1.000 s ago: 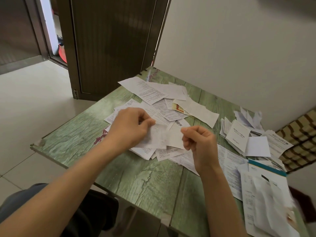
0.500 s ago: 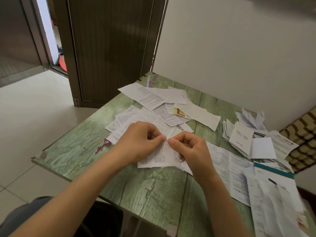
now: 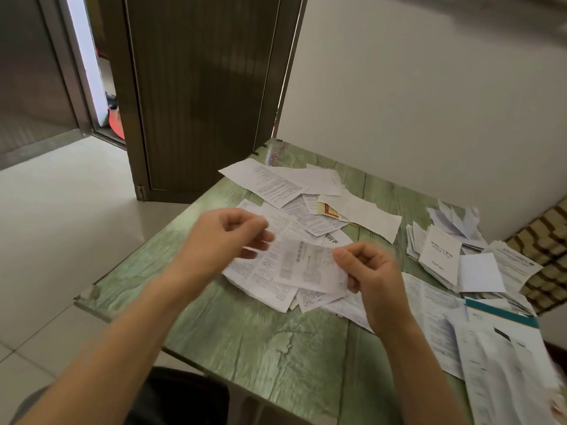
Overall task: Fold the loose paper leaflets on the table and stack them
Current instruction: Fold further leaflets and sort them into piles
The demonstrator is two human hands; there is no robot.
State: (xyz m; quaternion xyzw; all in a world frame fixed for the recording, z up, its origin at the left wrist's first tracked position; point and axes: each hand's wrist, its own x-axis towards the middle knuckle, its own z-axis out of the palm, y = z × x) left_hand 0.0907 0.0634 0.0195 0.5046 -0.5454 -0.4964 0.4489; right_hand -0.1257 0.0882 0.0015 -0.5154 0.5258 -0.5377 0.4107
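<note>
a green, wood-grained tabletop is seen from above, its far edge set against a pale wall, with a dark door standing beyond its far left corner. the middle of the tabletop, up toward the far edge, is covered by a spread of loose leaflets, laid flat and overlapped at many angles. the near right corner is taken up by large printed sheets, one of them marked with a teal band. farther back along the right edge, a stack of folded leaflets is found, with a white booklet laid on top and a few crumpled papers behind it.

a small printed leaflet is held raised and tilted over the near part of the spread, between the two hands. its right edge is pinched by the right hand, thumb set against curled fingers. the left hand is blurred by motion. its fingers are curled, and the leaflet's upper left corner seems to be pinched between thumb and fingertips, though the contact cannot be made out sharply.
</note>
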